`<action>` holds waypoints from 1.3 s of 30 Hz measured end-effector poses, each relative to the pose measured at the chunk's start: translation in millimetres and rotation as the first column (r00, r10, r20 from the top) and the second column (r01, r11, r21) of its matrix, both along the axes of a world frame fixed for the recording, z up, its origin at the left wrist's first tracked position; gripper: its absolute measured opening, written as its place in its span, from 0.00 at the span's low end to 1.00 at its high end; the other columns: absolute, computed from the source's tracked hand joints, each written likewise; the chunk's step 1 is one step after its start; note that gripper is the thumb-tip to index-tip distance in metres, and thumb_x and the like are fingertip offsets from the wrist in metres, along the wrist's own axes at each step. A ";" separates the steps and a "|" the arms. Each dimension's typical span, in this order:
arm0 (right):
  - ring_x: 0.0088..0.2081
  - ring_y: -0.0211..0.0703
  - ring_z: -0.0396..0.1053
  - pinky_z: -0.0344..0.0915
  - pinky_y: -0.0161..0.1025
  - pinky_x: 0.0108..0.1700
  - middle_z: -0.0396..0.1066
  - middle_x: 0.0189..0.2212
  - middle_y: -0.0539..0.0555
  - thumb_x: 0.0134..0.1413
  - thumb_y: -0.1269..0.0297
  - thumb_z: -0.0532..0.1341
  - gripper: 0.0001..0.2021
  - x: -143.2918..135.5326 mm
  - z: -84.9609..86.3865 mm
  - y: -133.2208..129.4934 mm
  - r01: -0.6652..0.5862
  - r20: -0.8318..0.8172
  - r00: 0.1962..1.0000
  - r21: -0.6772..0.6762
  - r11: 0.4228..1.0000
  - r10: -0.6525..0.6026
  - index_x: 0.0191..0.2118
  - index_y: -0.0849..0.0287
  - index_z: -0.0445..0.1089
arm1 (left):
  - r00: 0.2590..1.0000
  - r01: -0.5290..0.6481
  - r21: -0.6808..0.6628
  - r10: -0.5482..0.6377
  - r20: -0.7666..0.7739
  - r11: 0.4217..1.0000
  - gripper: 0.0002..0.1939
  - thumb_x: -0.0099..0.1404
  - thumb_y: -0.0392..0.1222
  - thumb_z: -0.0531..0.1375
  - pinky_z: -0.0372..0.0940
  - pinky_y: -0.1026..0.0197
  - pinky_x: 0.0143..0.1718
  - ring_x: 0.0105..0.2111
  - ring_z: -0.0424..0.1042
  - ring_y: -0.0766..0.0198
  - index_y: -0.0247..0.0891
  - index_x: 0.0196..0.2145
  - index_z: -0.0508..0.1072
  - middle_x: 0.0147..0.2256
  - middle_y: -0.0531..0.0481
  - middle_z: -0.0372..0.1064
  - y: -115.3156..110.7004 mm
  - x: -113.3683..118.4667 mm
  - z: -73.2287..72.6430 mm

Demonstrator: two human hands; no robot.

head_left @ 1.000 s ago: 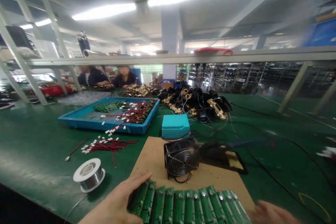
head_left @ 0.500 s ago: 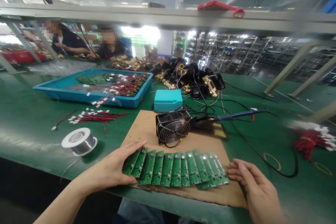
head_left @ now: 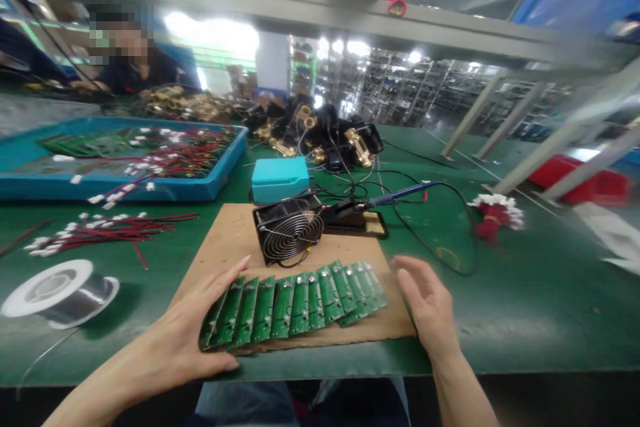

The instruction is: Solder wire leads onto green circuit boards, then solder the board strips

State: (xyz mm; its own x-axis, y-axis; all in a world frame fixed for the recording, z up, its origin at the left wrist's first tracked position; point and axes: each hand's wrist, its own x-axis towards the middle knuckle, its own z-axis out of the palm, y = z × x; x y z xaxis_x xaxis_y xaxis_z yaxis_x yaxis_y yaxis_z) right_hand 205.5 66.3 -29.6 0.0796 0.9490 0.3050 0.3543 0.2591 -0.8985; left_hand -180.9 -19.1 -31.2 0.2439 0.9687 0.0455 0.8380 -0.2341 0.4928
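A row of overlapping green circuit boards (head_left: 285, 303) leans across a brown cardboard sheet (head_left: 220, 233) in front of me. My left hand (head_left: 193, 323) is at the row's left end, thumb and fingers spread around the end boards and touching them. Just off the right end, my right hand (head_left: 427, 300) is held with its fingers apart and slightly curved, nothing in it. Behind the boards stands a black fan (head_left: 293, 233) with a wire grille. A blue soldering iron (head_left: 400, 194) rests in its stand right of the fan.
A turquoise box (head_left: 280, 177) sits behind the fan, near black and brass parts (head_left: 320, 137). At left are a blue tray (head_left: 200, 187), red wires (head_left: 120, 230) and a solder spool (head_left: 65, 290). Another wire bundle (head_left: 493, 213) lies right. A person (head_left: 145, 67) sits beyond.
The view has turned right, so things appear further left. My right hand has turned more upright beside the row's right end. My left hand remains at the left end.
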 end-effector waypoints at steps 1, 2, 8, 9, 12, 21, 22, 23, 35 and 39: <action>0.50 0.52 0.72 0.68 0.51 0.55 0.74 0.47 0.60 0.56 0.45 0.64 0.23 -2.0 6.2 0.6 -0.095 0.106 0.990 0.063 0.993 0.088 0.48 0.58 0.73 | 0.999 0.030 0.021 -0.029 -0.037 0.999 0.59 0.54 0.41 0.68 0.56 0.42 0.65 0.68 0.54 0.47 0.53 0.72 0.36 0.71 0.46 0.47 2.7 -1.5 -2.3; 0.55 0.55 0.69 0.65 0.53 0.59 0.71 0.51 0.61 0.53 0.45 0.67 0.27 -4.8 12.5 1.7 -0.201 0.213 0.961 0.102 0.974 0.176 0.52 0.59 0.71 | 0.996 0.062 0.040 -0.059 -0.071 0.997 0.58 0.54 0.42 0.68 0.59 0.42 0.64 0.67 0.56 0.45 0.53 0.72 0.35 0.70 0.46 0.48 6.1 -2.9 -4.1; 0.64 0.60 0.57 0.56 0.57 0.65 0.57 0.65 0.62 0.32 0.53 0.80 0.52 -32.2 35.0 11.5 -0.586 0.611 0.542 -0.217 0.781 0.577 0.65 0.54 0.59 | 0.976 0.190 0.067 -0.181 -0.122 0.980 0.46 0.57 0.50 0.67 0.65 0.49 0.61 0.61 0.67 0.48 0.54 0.69 0.52 0.64 0.47 0.62 23.2 2.5 1.9; 0.64 0.59 0.58 0.56 0.57 0.65 0.59 0.64 0.62 0.32 0.53 0.80 0.52 -35.8 35.4 12.5 -0.599 0.617 0.508 -0.249 0.761 0.601 0.65 0.53 0.59 | 0.976 0.195 0.060 -0.188 -0.112 0.979 0.43 0.58 0.49 0.67 0.65 0.50 0.61 0.60 0.67 0.50 0.53 0.68 0.54 0.63 0.47 0.63 23.5 5.1 4.5; 0.60 0.58 0.62 0.57 0.56 0.64 0.66 0.57 0.60 0.34 0.53 0.79 0.48 -39.4 33.6 13.1 -0.603 0.606 0.506 -0.260 0.754 0.614 0.62 0.56 0.63 | 0.981 0.186 0.047 -0.182 -0.073 0.981 0.40 0.58 0.45 0.66 0.65 0.52 0.61 0.60 0.68 0.52 0.52 0.66 0.58 0.62 0.48 0.64 21.1 13.0 8.9; 0.58 0.58 0.62 0.56 0.58 0.63 0.66 0.56 0.59 0.36 0.59 0.79 0.44 -6.2 30.4 4.3 -0.499 0.646 0.557 -0.243 0.832 0.522 0.61 0.55 0.63 | 0.991 0.114 0.023 -0.116 0.061 0.993 0.40 0.54 0.39 0.64 0.63 0.48 0.62 0.60 0.66 0.51 0.50 0.64 0.61 0.61 0.47 0.63 25.4 48.6 9.2; 0.59 0.59 0.61 0.56 0.59 0.63 0.65 0.57 0.60 0.35 0.57 0.79 0.45 -2.3 31.4 4.0 -0.490 0.652 0.555 -0.246 0.836 0.517 0.61 0.55 0.62 | 0.991 0.114 0.010 -0.115 0.071 0.993 0.40 0.53 0.38 0.64 0.62 0.47 0.63 0.60 0.66 0.51 0.49 0.64 0.61 0.61 0.46 0.63 27.2 52.1 11.2; 0.60 0.61 0.60 0.56 0.60 0.64 0.64 0.58 0.61 0.35 0.55 0.78 0.46 0.3 33.0 3.6 -0.483 0.659 0.553 -0.245 0.841 0.510 0.62 0.55 0.61 | 0.990 0.115 -0.002 -0.115 0.079 0.993 0.41 0.53 0.38 0.64 0.62 0.46 0.63 0.60 0.65 0.50 0.49 0.64 0.62 0.61 0.46 0.63 28.8 54.9 13.1; 0.62 0.59 0.60 0.58 0.56 0.64 0.60 0.63 0.63 0.50 0.42 0.68 0.44 -106.3 49.9 -12.7 -0.730 0.708 0.413 -0.120 0.673 0.573 0.67 0.58 0.55 | 0.991 0.069 0.045 -0.074 0.116 0.997 0.54 0.55 0.39 0.66 0.55 0.42 0.67 0.69 0.52 0.48 0.51 0.71 0.38 0.70 0.44 0.45 15.8 43.5 7.1; 0.61 0.61 0.61 0.59 0.57 0.63 0.62 0.62 0.64 0.51 0.43 0.69 0.45 -121.5 38.7 -7.9 -0.735 0.731 0.370 -0.147 0.662 0.573 0.67 0.61 0.53 | 0.993 0.034 0.089 -0.044 0.114 0.995 0.48 0.57 0.39 0.64 0.58 0.45 0.66 0.66 0.58 0.49 0.48 0.70 0.46 0.67 0.44 0.55 14.4 36.7 -5.3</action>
State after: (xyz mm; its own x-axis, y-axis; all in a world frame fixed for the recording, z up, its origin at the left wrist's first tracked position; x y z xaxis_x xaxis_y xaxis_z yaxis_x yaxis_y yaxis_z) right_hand 84.0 58.4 9.0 -0.8412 0.5267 0.1219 0.4513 0.8083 -0.3782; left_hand -144.2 -4.7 -36.5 0.2693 0.9498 0.1594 0.7660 -0.3116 0.5622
